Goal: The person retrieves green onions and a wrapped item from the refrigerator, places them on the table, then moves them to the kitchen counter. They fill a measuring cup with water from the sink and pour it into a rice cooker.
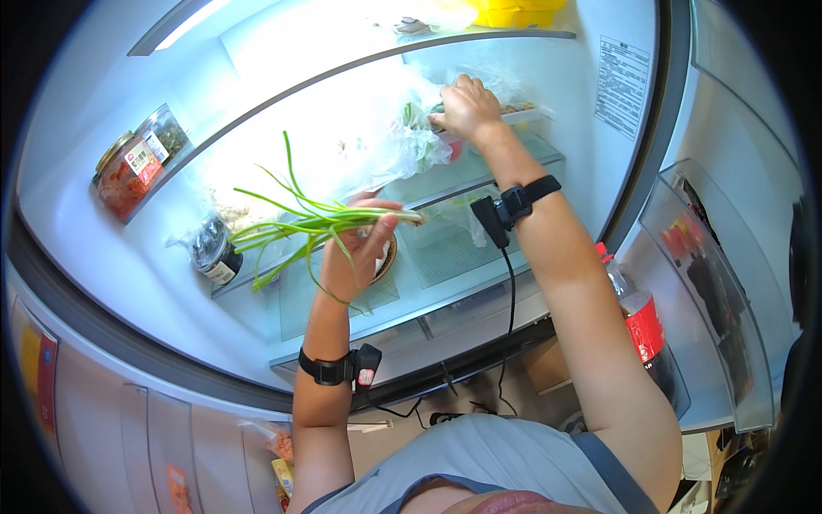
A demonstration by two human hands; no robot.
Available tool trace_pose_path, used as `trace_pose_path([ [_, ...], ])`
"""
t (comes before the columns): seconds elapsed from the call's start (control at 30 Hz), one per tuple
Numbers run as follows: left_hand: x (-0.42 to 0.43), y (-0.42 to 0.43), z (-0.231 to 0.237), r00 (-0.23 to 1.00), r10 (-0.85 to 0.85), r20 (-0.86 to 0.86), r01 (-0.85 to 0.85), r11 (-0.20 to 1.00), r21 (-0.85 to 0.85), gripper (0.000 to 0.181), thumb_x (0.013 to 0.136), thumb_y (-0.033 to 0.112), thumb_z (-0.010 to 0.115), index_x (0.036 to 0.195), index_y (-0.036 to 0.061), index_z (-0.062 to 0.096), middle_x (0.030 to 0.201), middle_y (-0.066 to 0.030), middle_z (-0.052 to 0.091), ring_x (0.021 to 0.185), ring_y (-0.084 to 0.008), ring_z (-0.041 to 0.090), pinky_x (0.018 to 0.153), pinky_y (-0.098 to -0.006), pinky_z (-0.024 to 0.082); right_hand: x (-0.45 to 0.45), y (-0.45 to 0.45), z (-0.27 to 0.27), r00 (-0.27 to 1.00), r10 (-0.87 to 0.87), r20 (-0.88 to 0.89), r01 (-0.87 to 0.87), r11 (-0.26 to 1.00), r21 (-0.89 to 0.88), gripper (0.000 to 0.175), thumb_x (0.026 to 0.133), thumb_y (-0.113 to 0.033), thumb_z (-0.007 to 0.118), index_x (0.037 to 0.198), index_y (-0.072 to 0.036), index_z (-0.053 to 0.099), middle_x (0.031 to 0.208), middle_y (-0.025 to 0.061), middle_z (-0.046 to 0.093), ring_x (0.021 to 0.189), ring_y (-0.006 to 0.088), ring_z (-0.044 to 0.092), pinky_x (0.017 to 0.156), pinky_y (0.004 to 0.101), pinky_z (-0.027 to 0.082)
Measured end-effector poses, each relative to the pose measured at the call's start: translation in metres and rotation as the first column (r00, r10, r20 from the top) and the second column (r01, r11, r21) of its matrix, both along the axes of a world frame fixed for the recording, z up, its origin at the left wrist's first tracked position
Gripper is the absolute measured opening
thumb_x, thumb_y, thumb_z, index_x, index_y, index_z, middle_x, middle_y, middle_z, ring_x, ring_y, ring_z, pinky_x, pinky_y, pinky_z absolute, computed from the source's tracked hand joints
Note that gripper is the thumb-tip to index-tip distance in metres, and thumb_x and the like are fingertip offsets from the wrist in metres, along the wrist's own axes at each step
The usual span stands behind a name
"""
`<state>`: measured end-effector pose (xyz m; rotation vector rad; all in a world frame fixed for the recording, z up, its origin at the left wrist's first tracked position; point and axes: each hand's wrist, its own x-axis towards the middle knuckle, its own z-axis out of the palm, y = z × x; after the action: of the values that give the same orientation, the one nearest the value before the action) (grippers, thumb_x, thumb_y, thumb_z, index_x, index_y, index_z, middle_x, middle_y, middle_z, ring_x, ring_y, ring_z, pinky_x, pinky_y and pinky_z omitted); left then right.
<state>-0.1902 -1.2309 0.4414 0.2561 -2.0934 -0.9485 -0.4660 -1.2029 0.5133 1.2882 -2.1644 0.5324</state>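
My left hand [359, 247] holds a bunch of scallions [308, 221] in front of the open refrigerator's shelves. The white root ends point right and the green leaves fan out to the left. My right hand [469, 109] reaches deeper, onto the middle shelf, among clear plastic bags [417, 151]. Its fingers bend down at the bags, and whether they grip anything cannot be told. Some green produce shows through the plastic beside my thumb. Behind my left hand a round brown-rimmed bowl [387, 260] is partly hidden on the lower glass shelf.
Jars [131, 173] stand at the left shelf edge, with a dark, plastic-covered container [215, 250] below. A yellow container [517, 11] is on the top shelf. The right door holds a cola bottle [642, 327]. A cable [512, 302] hangs from my right wrist strap.
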Motion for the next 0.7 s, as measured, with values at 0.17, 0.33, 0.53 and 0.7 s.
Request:
trace_pose_path([
  [0.17,0.0,0.013,-0.013,0.995,-0.1,0.02,0.1,0.995,0.007,0.018,0.095,0.022,0.068,0.107,0.0081,0.07,0.136,-0.0189,0.059,0.087,-0.0157,0.063,0.072,-0.0292,0.051,-0.027,-0.01,0.008,0.992,0.123,0.014,-0.124,0.979,0.16,0.03,0.09,-0.037,0.066,0.096,-0.01,0.076,0.104,0.0148,0.072,0.101,0.0347,0.067,0.084,0.0444,0.055],
  [0.33,-0.006,0.018,-0.019,0.989,-0.142,0.031,0.142,0.99,-0.012,0.018,0.095,0.021,0.068,0.109,0.009,0.069,0.136,-0.016,0.059,0.085,-0.0146,0.062,0.068,-0.0286,0.05,-0.051,-0.024,0.008,0.934,0.308,0.181,-0.182,0.845,-0.503,0.029,0.096,-0.035,0.054,0.103,-0.009,0.064,0.097,0.022,0.069,0.096,0.0434,0.064,0.081,0.0517,0.051],
  [0.53,-0.013,0.029,-0.019,0.975,-0.224,-0.013,0.224,0.973,0.047,0.015,0.099,0.017,0.062,0.106,0.0049,0.067,0.132,-0.0142,0.062,0.085,-0.0122,0.06,0.07,-0.0255,0.049,-0.039,-0.009,0.005,0.703,0.662,0.258,-0.109,0.459,-0.882,0.033,0.1,-0.036,0.051,0.094,-0.005,0.058,0.077,0.0169,0.065,0.076,0.0327,0.068,0.069,0.0452,0.051],
  [0.7,-0.022,0.035,-0.013,0.973,-0.23,-0.003,0.223,0.941,0.255,0.014,0.101,0.011,0.052,0.105,0.0029,0.063,0.102,-0.0059,0.068,0.074,-0.007,0.053,0.066,-0.0225,0.044,0.003,0.04,-0.029,0.72,0.693,0.04,-0.15,0.211,-0.966,0.021,0.099,-0.021,0.053,0.093,-0.001,0.057,0.084,0.0054,0.064,0.07,0.0118,0.057,0.062,0.0283,0.046],
])
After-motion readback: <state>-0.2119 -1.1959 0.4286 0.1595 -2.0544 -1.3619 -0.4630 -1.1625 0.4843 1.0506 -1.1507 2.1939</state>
